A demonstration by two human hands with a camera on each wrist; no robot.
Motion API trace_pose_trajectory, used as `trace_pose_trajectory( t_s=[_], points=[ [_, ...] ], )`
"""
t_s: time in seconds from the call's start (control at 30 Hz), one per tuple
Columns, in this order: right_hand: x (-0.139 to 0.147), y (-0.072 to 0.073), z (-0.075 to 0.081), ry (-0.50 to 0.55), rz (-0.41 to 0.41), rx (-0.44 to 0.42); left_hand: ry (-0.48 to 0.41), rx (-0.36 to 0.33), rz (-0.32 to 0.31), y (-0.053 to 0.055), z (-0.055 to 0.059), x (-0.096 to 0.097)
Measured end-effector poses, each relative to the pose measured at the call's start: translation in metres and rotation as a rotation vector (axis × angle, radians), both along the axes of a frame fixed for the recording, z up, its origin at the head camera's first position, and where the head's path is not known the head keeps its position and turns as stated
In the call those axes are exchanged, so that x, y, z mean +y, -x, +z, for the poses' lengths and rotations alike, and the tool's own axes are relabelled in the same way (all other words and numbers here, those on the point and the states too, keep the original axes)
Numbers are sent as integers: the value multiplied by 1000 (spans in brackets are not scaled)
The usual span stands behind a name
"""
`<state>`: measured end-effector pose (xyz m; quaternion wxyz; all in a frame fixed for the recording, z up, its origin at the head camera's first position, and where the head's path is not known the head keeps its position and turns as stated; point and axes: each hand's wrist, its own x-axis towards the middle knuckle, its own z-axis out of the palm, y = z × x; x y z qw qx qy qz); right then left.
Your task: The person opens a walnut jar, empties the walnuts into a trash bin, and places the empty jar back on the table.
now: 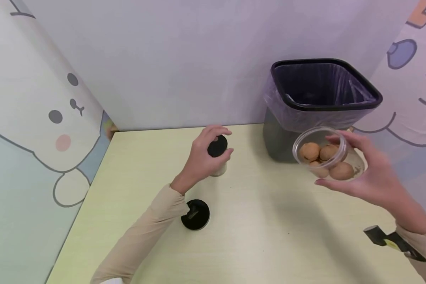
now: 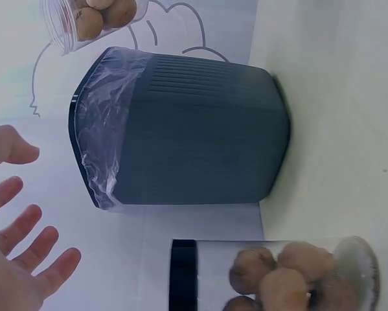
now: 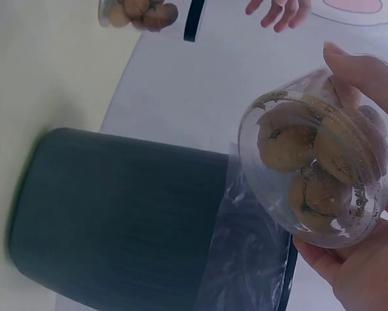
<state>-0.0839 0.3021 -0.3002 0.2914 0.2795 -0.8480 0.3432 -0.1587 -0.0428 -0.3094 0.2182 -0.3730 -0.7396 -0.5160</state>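
Note:
My right hand [image 1: 372, 173] grips a clear plastic jar [image 1: 355, 163] of walnuts [image 1: 342, 171], tilted, its uncovered mouth facing left. It is held in the air, in front of the bin. Several walnuts sit against the bottom of this jar [image 3: 336, 236] in the right wrist view. My left hand [image 1: 207, 154] hovers about the top of a second jar, fingers spread, holding nothing. That jar stands upright on the table with a black lid [image 1: 217, 146] on; its walnuts [image 2: 283, 288] show in the left wrist view. A loose black lid [image 1: 198, 215] lies beside my left sleeve.
A grey bin [image 1: 278, 138] with a black rim and a clear liner stands at the table's back right. Behind the pale table [image 1: 241, 236] hangs a white backdrop [image 1: 163, 71], with cartoon-printed panels at both sides.

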Motion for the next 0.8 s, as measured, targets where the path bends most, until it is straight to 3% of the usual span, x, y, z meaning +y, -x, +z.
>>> trace_pose_trajectory(
  t_s=[0.27,0.53,0.8],
  points=[
    [24,1,21,-64,-97,-4,-16,14,-15,9,17,20],
    [41,6,37,-162,-179,26,-32,39,-27,38,1,39],
    [52,5,54,-203,-327,-77,-28,68,-62,48,7,53]
  ],
)
